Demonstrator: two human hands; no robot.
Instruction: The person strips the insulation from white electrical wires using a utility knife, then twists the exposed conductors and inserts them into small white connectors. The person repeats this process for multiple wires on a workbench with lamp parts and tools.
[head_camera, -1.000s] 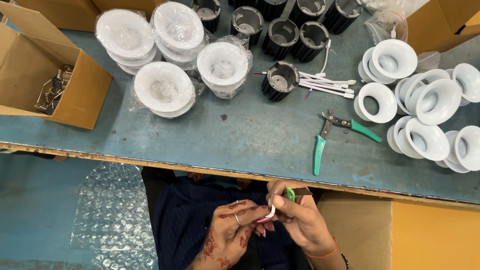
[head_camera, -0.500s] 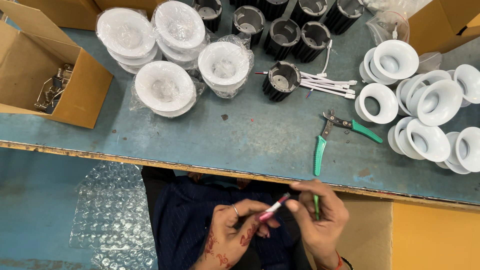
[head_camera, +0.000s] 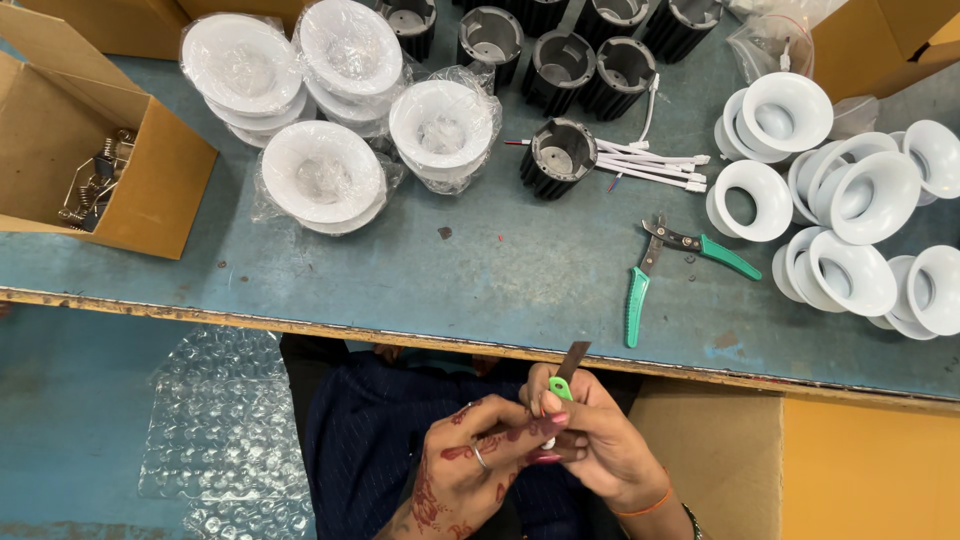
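Your right hand (head_camera: 600, 445) grips a small green-handled blade tool (head_camera: 563, 378) near your lap, below the worktop (head_camera: 400, 270) edge; your left hand (head_camera: 475, 470) fingers pinch a thin white wire (head_camera: 549, 441) against it. The black housings (head_camera: 557, 158) look unwired, so most work remains.

wire (head_camera: 548, 443) perhaps hidden between hands, forearms cropped

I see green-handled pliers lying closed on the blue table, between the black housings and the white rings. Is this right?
Not quite. In the head view the green-handled pliers lie open, their handles spread apart, not closed. They do rest on the blue table, between the black housings and the white rings.
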